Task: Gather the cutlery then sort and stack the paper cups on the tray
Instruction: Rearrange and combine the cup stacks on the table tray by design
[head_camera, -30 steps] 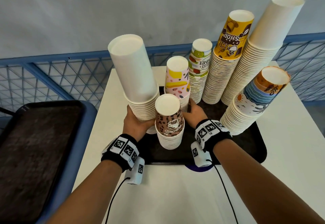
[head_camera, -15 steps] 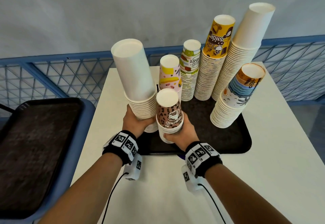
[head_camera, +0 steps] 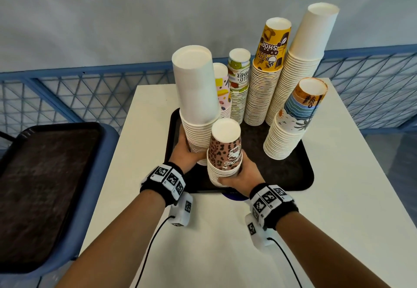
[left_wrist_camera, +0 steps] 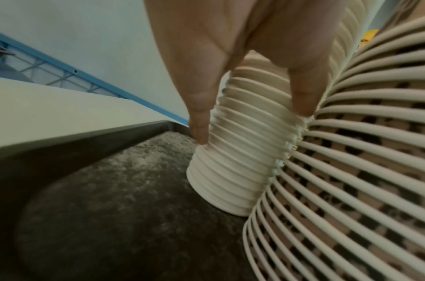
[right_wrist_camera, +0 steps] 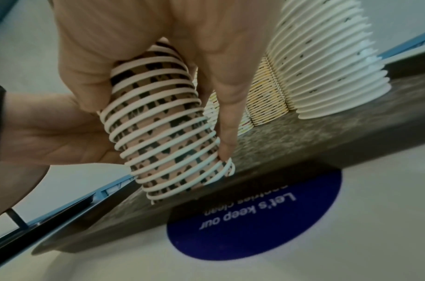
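A black tray (head_camera: 300, 174) on the white table carries several upside-down stacks of paper cups. My left hand (head_camera: 184, 152) grips the lower part of a plain white stack (head_camera: 196, 98) at the tray's left side; the fingers (left_wrist_camera: 201, 106) wrap its ribbed rims (left_wrist_camera: 242, 152). My right hand (head_camera: 239, 174) holds the short leopard-print stack (head_camera: 224, 152) near the tray's front edge, thumb and fingers (right_wrist_camera: 228, 121) round it (right_wrist_camera: 163, 121), lifted a little and tilted. No cutlery is visible.
Behind stand a pink-yellow stack (head_camera: 222, 89), a "Hello Summer" stack (head_camera: 239, 84), a yellow "Coffee Shop" stack (head_camera: 266, 73), a tall white stack (head_camera: 300, 61) and a beach-print stack (head_camera: 291, 120). A blue round sticker (right_wrist_camera: 254, 218) lies under the tray's front edge. A second dark tray (head_camera: 40, 186) sits left.
My right hand came back from behind the leopard-print stack, took hold of it and drew it toward the tray's front. The left hand kept its grip on the white stack.
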Action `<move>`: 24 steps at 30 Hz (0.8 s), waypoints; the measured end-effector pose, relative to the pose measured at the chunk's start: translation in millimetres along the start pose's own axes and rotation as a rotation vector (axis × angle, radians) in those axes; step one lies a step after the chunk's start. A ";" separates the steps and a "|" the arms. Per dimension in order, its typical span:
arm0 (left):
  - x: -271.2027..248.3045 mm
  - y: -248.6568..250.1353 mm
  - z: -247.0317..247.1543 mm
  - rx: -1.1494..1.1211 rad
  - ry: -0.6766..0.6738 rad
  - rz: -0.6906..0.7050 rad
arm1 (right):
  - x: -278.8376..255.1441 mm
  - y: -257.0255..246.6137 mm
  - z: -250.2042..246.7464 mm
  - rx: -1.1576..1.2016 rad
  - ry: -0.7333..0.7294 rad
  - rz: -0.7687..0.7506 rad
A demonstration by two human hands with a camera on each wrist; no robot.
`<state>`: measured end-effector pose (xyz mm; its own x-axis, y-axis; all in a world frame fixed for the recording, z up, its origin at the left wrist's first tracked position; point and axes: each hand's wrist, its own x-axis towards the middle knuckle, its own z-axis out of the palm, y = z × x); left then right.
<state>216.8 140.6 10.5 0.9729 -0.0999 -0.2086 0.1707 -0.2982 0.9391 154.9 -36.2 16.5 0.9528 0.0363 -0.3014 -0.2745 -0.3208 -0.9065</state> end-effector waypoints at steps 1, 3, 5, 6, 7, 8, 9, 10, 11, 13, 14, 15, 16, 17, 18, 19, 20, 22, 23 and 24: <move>-2.2 -6.0 -4.1 0.019 -0.029 -0.018 | -0.5 -1.3 2.6 0.005 -0.001 -0.006; -9.2 -18.3 -11.7 0.029 -0.078 -0.013 | -1.5 -5.7 7.1 0.043 -0.013 -0.020; -25.1 -21.1 -13.8 -0.003 -0.122 0.029 | -1.0 -7.7 12.3 0.066 -0.020 -0.025; -32.9 -20.6 -12.3 -0.027 -0.138 0.061 | 0.2 -7.4 16.5 0.065 -0.023 -0.023; -39.5 -21.7 -9.9 -0.040 -0.147 0.084 | 1.9 -6.0 22.2 0.065 -0.022 -0.042; -45.1 -21.9 -6.3 -0.056 -0.147 0.095 | 4.1 -4.8 30.2 0.054 -0.018 -0.049; -48.5 -22.9 -2.1 -0.071 -0.126 0.100 | 8.1 0.1 38.4 0.048 -0.022 -0.062; -50.1 -24.4 2.0 -0.087 -0.079 0.099 | 12.8 6.9 47.4 0.030 -0.029 -0.071; -51.7 -25.0 6.0 -0.099 -0.016 0.091 | 15.7 10.4 55.3 0.001 -0.038 -0.082; -53.4 -26.0 9.8 -0.103 0.133 0.061 | 14.4 5.7 64.0 -0.079 -0.057 -0.121; -53.5 -25.5 9.8 -0.097 0.192 0.043 | 11.9 1.7 64.3 -0.108 -0.072 -0.129; -54.2 -24.3 8.8 -0.084 0.236 0.022 | 11.4 0.6 62.7 -0.124 -0.090 -0.147; -54.7 -22.6 7.0 -0.069 0.269 0.013 | 12.3 0.8 59.5 -0.134 -0.097 -0.156; -54.4 -22.3 4.1 -0.057 0.293 0.013 | 13.4 0.8 55.5 -0.143 -0.076 -0.169; -54.3 -22.1 0.9 -0.055 0.318 0.018 | 15.7 -0.4 52.0 -0.154 -0.021 -0.178; -53.6 -22.3 -2.5 -0.061 0.348 0.017 | 18.9 -2.1 47.4 -0.155 0.050 -0.194; -51.8 -24.3 -6.6 -0.068 0.382 0.011 | 22.9 -5.5 43.7 -0.150 0.117 -0.202; -49.4 -25.9 -14.9 -0.071 0.442 0.008 | 31.3 -13.9 38.3 -0.133 0.203 -0.219; -48.1 -25.8 -18.6 -0.071 0.458 0.011 | 35.9 -18.9 37.0 -0.123 0.228 -0.234; -46.3 -25.9 -21.7 -0.074 0.464 0.018 | 40.2 -24.6 36.8 -0.117 0.238 -0.250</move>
<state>170.7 173.6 1.7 0.9398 0.3356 -0.0642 0.1479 -0.2302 0.9619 195.1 8.0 15.8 0.9958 -0.0901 0.0152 -0.0258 -0.4367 -0.8992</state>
